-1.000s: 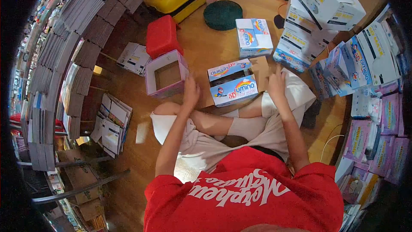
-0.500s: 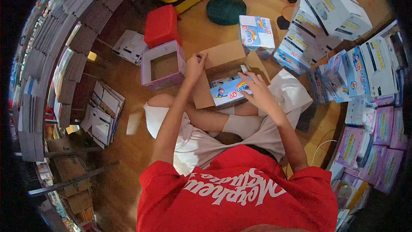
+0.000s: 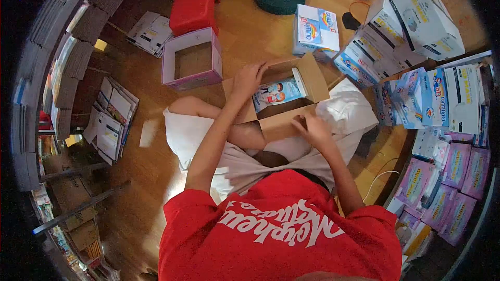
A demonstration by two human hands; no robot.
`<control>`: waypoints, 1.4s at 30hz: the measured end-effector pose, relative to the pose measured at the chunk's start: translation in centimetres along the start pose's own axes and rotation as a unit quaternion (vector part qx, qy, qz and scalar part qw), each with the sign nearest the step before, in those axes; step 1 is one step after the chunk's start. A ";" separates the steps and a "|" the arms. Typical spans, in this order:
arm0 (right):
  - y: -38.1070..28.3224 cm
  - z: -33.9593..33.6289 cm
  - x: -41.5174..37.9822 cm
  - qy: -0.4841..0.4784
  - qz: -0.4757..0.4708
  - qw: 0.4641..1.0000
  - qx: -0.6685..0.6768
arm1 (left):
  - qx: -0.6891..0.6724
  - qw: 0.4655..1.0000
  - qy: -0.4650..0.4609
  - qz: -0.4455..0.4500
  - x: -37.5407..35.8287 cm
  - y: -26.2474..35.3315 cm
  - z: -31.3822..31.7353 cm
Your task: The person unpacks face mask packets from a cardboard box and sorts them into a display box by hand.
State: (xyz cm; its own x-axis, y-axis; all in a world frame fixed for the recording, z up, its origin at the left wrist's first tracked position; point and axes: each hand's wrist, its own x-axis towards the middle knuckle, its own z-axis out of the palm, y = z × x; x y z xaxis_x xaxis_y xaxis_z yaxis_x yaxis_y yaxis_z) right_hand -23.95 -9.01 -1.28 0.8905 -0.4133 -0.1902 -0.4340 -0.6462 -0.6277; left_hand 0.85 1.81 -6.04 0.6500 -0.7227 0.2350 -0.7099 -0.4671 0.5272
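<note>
A brown cardboard box (image 3: 319, 80) stands with its flaps open in front of my crossed legs. Inside it lies a light-blue packet (image 3: 279, 92) with cartoon figures printed on it. My left hand (image 3: 248, 79) is at the box's upper left flap, its fingers closed at the edge. On the near flap (image 3: 284, 125), my right hand (image 3: 311, 128) pinches the edge near its right end.
A pink-edged open box (image 3: 194, 80) is at the left, below a red stool (image 3: 192, 8). A printed white-and-blue box (image 3: 316, 30) stands beyond. Stacked cartons (image 3: 427, 21) and pink packs (image 3: 457, 165) are on the right, cardboard stacks (image 3: 39, 88) on the left.
The near flap now folds out toward me, and the packet inside shows more fully. My right hand has moved from the blue printed surface down to that flap. The camera view has shifted slightly.
</note>
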 end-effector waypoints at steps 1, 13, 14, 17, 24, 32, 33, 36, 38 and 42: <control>0.2 0.7 0.7 0.007 0.016 1.000 0.011 | 0.007 0.999 -0.020 -0.029 0.0 -0.1 0.1; -2.1 -3.1 6.4 0.241 -0.101 0.965 -0.039 | -0.051 0.996 0.066 0.014 -0.7 0.4 -0.5; -1.0 -2.5 7.1 0.266 -0.090 0.957 -0.071 | -0.041 0.998 0.056 0.007 -0.6 0.5 -0.6; 3.4 1.0 9.1 0.180 0.031 0.979 -0.090 | -0.031 0.999 0.040 -0.009 -0.7 0.6 -0.5; 4.2 -2.5 10.1 0.070 -0.002 0.996 -0.051 | -0.052 0.997 0.064 -0.010 -0.6 0.0 0.7; -1.3 1.7 11.7 0.079 0.010 0.935 -0.345 | -0.043 0.994 0.098 0.009 -0.6 -0.1 1.0; -0.3 2.8 12.2 0.106 -0.034 0.905 -0.411 | -0.043 0.994 0.098 0.001 -0.7 0.1 0.9; -0.2 2.2 12.5 0.059 -0.074 0.874 -0.476 | -0.033 0.995 0.095 -0.006 -1.1 0.5 0.3; -1.8 0.0 12.1 0.007 -0.063 0.907 -0.417 | -0.043 0.994 0.099 -0.011 -1.0 0.3 0.5; -2.7 -6.1 12.9 0.064 -0.164 0.961 -0.213 | -0.080 0.990 0.114 -0.022 -0.9 0.1 1.3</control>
State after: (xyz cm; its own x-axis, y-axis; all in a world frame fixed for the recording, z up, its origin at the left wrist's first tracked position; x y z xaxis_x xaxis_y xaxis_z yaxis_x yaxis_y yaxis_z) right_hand -12.14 -16.49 2.52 0.9769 -0.1995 0.0765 -0.1727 -0.9482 -0.2667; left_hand -0.11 1.73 -7.27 0.7371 -0.5604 0.3777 -0.6388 -0.3956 0.6599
